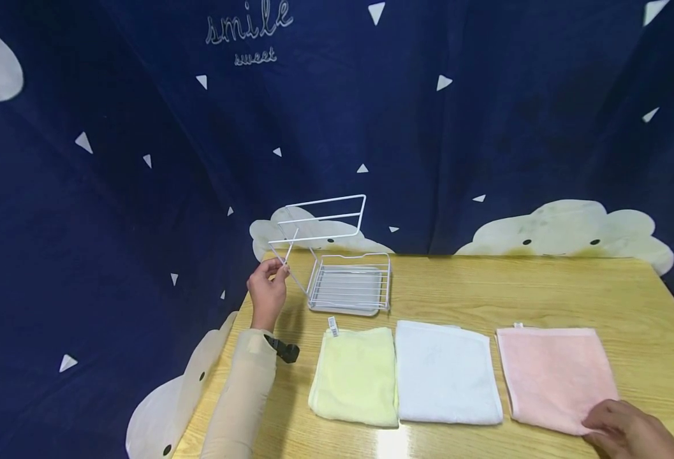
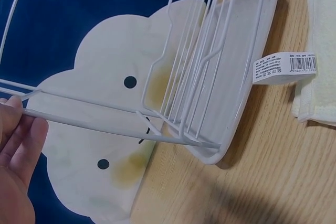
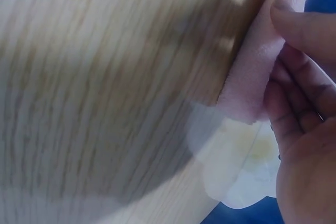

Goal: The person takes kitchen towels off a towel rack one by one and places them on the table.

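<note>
At the left of the table stands a white wire rack (image 1: 348,290) with a shallow white tray in its base and a raised upper frame. My left hand (image 1: 268,290) pinches one of its side wires, as the left wrist view also shows with the fingertips (image 2: 37,127) at the bar. Far to the right lies a folded pink towel (image 1: 557,376). My right hand (image 1: 635,430) pinches its near right corner between thumb and fingers. In the right wrist view the thumb lies over the towel's edge (image 3: 252,77) and the fingers are under it.
A folded yellow towel (image 1: 356,376) with a barcode label (image 1: 333,327) lies in front of the rack. Between it and the pink one is a folded white towel (image 1: 448,376). Behind the wooden table (image 1: 520,287) hangs a dark blue curtain (image 1: 405,127) with clouds and triangles.
</note>
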`<state>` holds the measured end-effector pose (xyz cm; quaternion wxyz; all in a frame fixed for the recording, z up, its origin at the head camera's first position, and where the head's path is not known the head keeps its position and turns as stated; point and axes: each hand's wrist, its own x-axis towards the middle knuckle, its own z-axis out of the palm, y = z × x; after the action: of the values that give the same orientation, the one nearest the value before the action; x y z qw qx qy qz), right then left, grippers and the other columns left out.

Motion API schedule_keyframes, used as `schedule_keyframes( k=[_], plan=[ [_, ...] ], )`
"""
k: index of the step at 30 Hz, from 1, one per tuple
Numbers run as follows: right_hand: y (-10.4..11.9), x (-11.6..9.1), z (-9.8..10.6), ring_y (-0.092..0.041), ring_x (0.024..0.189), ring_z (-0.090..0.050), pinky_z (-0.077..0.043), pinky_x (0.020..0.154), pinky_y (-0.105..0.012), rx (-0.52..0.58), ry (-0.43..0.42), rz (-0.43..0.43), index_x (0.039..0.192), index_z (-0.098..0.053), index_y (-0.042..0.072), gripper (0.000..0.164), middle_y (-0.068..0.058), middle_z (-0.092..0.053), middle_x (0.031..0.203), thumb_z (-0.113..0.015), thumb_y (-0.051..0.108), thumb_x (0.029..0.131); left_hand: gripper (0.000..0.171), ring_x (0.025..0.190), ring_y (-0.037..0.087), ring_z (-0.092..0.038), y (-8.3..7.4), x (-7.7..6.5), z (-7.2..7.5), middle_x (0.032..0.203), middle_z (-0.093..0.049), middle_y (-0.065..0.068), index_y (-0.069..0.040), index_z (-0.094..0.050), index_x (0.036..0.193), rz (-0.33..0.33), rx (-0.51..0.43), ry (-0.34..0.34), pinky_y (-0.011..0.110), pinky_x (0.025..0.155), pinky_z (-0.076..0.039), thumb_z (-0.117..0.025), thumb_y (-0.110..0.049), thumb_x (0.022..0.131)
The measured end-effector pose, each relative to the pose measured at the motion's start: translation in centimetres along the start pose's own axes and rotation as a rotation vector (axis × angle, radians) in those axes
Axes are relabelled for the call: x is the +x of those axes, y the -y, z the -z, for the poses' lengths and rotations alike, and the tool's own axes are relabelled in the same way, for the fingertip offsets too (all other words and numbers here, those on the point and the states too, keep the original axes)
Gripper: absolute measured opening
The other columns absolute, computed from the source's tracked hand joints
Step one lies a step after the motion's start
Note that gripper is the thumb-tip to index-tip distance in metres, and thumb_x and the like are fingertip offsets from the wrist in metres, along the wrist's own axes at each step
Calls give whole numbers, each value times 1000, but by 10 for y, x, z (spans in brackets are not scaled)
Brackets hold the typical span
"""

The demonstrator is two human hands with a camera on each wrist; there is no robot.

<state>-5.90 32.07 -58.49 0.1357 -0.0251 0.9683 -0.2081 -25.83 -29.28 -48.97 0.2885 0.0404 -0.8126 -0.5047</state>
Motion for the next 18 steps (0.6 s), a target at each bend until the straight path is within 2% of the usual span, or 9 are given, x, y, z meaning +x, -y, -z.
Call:
schedule_keyframes(
  k=[7, 12, 16, 18],
  plan=[
    [0, -1, -3, -5, 75, -54, -48, 59, -25, 4, -7, -2, 82, -72, 23, 15, 7, -60, 90, -85, 18, 79, 5, 83, 24, -73, 1, -1, -1, 89, -73, 11, -1, -70, 97, -8, 7, -14, 21, 63, -50, -72, -2, 92],
    [-1, -1, -3, -5, 76, -54, -48, 60, -25, 9, 6, -30, 84, -72, 22, 19, 7, -61, 91, -88, 29, 76, 7, 85, 26, -73, -1, -3, -1, 91, -73, 12, 0, -70, 99, -17, 16, -23, 31, 67, -55, -72, -3, 92],
    [2, -1, 1, -12, 80, -57, -52, 67, -33, 18, 28, -70, 93, -76, 18, 41, 4, -62, 93, -87, 50, 70, 13, 90, 26, -72, -2, -4, 0, 96, -71, 13, 2, -70, 103, -42, 40, -23, 42, 74, -57, -72, -4, 93],
    [5, -1, 7, -17, 83, -59, -53, 71, -41, 28, 44, -98, 100, -76, 13, 56, 2, -64, 95, -82, 60, 70, 16, 93, 26, -70, -3, -5, 2, 100, -70, 13, 3, -70, 107, -65, 56, -29, 43, 77, -58, -72, -5, 93]
  ],
)
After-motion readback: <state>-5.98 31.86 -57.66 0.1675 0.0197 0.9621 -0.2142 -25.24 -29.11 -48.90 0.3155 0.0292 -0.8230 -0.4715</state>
